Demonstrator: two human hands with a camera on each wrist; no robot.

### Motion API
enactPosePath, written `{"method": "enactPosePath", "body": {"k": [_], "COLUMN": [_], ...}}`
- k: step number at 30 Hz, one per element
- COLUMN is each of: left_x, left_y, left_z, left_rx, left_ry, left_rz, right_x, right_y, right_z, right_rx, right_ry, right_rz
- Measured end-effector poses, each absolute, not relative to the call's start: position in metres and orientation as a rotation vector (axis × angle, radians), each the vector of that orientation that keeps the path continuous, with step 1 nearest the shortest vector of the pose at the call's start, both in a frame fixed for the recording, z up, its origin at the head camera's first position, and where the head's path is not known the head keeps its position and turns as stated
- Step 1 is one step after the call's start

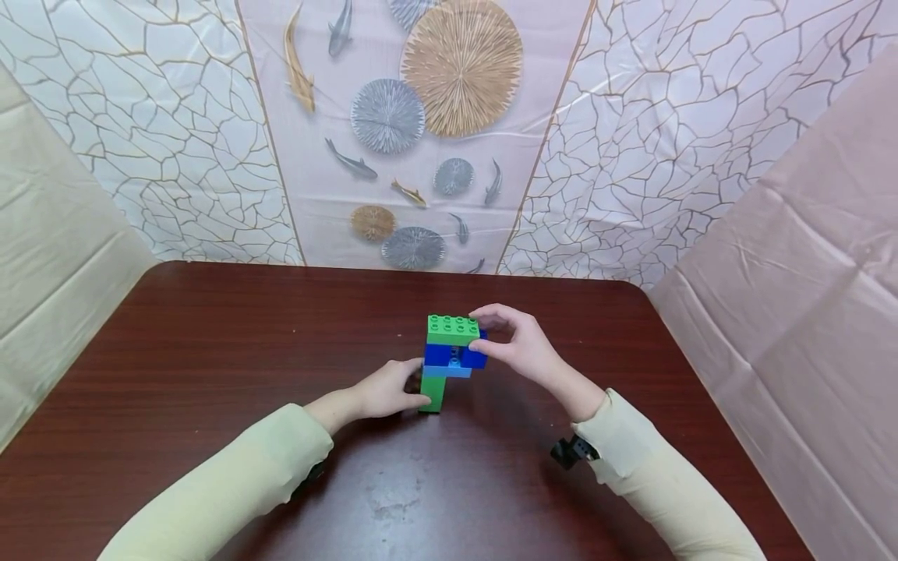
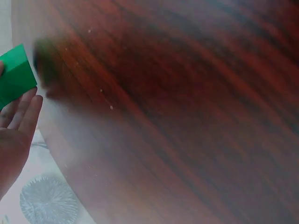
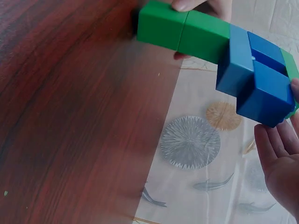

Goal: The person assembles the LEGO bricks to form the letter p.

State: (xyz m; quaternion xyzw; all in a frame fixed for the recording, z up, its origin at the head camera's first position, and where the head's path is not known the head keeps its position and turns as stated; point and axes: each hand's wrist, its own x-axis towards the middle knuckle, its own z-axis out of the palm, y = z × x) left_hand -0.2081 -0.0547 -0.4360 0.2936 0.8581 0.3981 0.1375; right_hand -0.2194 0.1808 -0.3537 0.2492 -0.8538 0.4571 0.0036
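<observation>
A structure of toy building blocks stands over the table, held by both hands. Its lower part is two stacked green blocks [image 3: 182, 30], and my left hand [image 1: 382, 389] grips these from the left side. Above them comes a light blue block [image 1: 449, 372], then two dark blue blocks [image 3: 265, 88] with a gap between. On top lies a studded bright green block [image 1: 452, 337], which overhangs to the right. My right hand [image 1: 526, 347] pinches this top block at its right end, fingers beside the right dark blue block. The left wrist view shows only one green block [image 2: 17, 77] beside the left fingers.
The dark brown wooden table [image 1: 210, 351] stretches around the hands. Behind it hangs a patterned curtain [image 1: 421, 195], with plain cloth at both sides. A small black device [image 1: 574, 450] sits at the right wrist.
</observation>
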Motion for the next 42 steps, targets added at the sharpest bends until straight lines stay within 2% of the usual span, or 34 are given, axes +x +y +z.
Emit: {"method": "enactPosePath", "body": {"k": [9, 22, 42], "left_x": [-0.197, -0.189, -0.186], "left_y": [-0.055, -0.051, -0.056], "left_z": [-0.431, -0.429, -0.425], "left_rx": [0.86, 0.829, 0.727], "left_ry": [2.403, 2.528, 2.652], "left_rz": [1.309, 1.277, 1.249], "right_x": [-0.236, -0.254, -0.266], "right_y": [0.182, 0.172, 0.156], "right_z": [-0.352, -0.364, -0.39], "right_rx": [0.622, 0.34, 0.221], "right_ry": [-2.62, -2.64, -2.747], "right_rz": [1.538, 1.574, 1.534]}}
